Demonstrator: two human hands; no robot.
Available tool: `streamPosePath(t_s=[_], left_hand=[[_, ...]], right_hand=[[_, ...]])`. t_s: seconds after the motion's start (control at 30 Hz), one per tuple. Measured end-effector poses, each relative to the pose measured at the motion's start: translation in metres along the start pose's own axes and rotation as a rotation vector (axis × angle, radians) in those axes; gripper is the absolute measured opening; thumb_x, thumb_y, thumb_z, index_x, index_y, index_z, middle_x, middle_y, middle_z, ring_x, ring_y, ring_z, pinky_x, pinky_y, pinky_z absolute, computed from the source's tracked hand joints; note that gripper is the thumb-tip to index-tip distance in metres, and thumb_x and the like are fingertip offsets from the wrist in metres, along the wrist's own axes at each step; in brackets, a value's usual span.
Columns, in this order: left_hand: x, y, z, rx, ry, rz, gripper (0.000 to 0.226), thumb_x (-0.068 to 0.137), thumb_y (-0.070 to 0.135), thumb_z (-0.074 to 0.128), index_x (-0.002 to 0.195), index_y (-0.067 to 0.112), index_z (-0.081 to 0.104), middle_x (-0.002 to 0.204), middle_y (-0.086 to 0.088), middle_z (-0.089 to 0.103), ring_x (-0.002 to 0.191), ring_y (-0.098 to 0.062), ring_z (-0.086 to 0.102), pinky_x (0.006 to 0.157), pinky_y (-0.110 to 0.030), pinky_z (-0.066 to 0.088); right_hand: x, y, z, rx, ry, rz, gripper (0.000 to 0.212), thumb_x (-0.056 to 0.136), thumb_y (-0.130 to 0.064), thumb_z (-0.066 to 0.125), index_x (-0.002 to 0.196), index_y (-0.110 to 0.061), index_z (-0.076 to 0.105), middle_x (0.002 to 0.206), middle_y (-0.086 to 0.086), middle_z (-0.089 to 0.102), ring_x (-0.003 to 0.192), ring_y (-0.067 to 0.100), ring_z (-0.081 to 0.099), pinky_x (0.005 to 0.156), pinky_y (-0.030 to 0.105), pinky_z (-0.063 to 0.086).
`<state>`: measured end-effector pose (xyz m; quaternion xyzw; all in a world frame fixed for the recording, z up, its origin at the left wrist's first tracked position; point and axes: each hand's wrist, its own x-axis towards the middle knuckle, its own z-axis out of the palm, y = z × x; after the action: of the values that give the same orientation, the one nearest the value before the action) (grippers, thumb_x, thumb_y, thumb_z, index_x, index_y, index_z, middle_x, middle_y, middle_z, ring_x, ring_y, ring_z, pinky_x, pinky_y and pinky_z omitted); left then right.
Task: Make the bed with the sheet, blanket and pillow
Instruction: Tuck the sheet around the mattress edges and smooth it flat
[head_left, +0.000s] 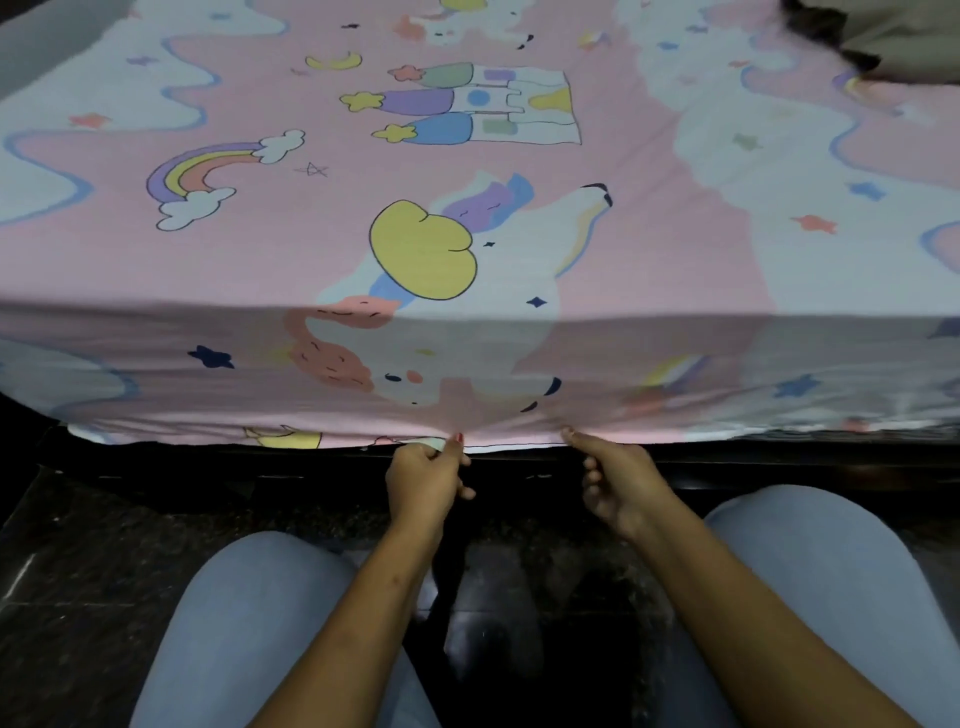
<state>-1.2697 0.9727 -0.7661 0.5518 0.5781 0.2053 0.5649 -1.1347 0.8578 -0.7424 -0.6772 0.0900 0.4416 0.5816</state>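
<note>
A pink sheet (322, 260) printed with unicorns, rainbows and a castle lies spread over the bed and hangs down its near side. My left hand (423, 480) pinches the sheet's lower hem at the bed's bottom edge. A short way to the right, my right hand (615, 480) has its fingertips on the same hem, thumb and forefinger closed on the cloth. The fabric puckers where both hands hold it. A dark and beige bundle of fabric (893, 39) lies at the far right corner of the bed; I cannot tell if it is the blanket or the pillow.
My knees in light blue trousers (260, 613) are bent close to the bed's side. Below the sheet runs the dark bed frame (208, 460), and the floor (93, 551) is dark polished stone.
</note>
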Motion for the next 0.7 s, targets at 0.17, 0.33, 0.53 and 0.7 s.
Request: streamPosePath(t_s=[0.17, 0.33, 0.53, 0.7], left_hand=[[-0.026, 0.009, 0.033, -0.101, -0.257, -0.162, 0.042, 0.099, 0.022, 0.044, 0.062, 0.007, 0.057, 0.033, 0.004, 0.047, 0.028, -0.010, 0.051, 0.031, -0.013, 0.026], [-0.085, 0.032, 0.095, 0.585, -0.231, 0.895, 0.026, 0.084, 0.039, 0.047, 0.081, 0.020, 0.065, 0.070, 0.004, 0.068, 0.066, -0.019, 0.063, 0.056, -0.030, 0.050], [-0.099, 0.074, 0.166, 0.982, -0.069, 1.739, 0.053, 0.063, 0.025, 0.069, 0.114, 0.020, 0.055, 0.088, 0.004, 0.059, 0.071, -0.018, 0.056, 0.045, -0.026, 0.033], [-0.085, 0.069, 0.188, 1.277, -0.020, 1.793, 0.041, 0.058, 0.019, 0.061, 0.099, 0.021, 0.058, 0.070, 0.006, 0.056, 0.055, -0.013, 0.053, 0.040, -0.020, 0.026]], right_hand=[[-0.011, -0.062, -0.094, 0.423, 0.065, 0.058, 0.031, 0.089, -0.022, 0.048, 0.061, -0.022, 0.035, 0.032, -0.006, 0.028, 0.024, 0.003, 0.026, 0.034, 0.008, 0.017], [-0.016, -0.105, -0.188, 0.520, 0.344, -0.116, 0.028, 0.090, -0.036, 0.052, 0.068, -0.018, 0.050, 0.059, -0.005, 0.049, 0.049, 0.008, 0.046, 0.046, 0.015, 0.036], [0.012, -0.109, -0.230, 0.746, 0.484, -0.231, 0.033, 0.098, -0.040, 0.045, 0.106, -0.010, 0.058, 0.104, 0.005, 0.061, 0.082, 0.023, 0.058, 0.081, 0.038, 0.050], [0.039, -0.098, -0.233, 0.554, 0.842, -0.336, 0.033, 0.099, -0.024, 0.043, 0.114, 0.001, 0.060, 0.119, 0.014, 0.061, 0.100, 0.031, 0.061, 0.085, 0.040, 0.051]])
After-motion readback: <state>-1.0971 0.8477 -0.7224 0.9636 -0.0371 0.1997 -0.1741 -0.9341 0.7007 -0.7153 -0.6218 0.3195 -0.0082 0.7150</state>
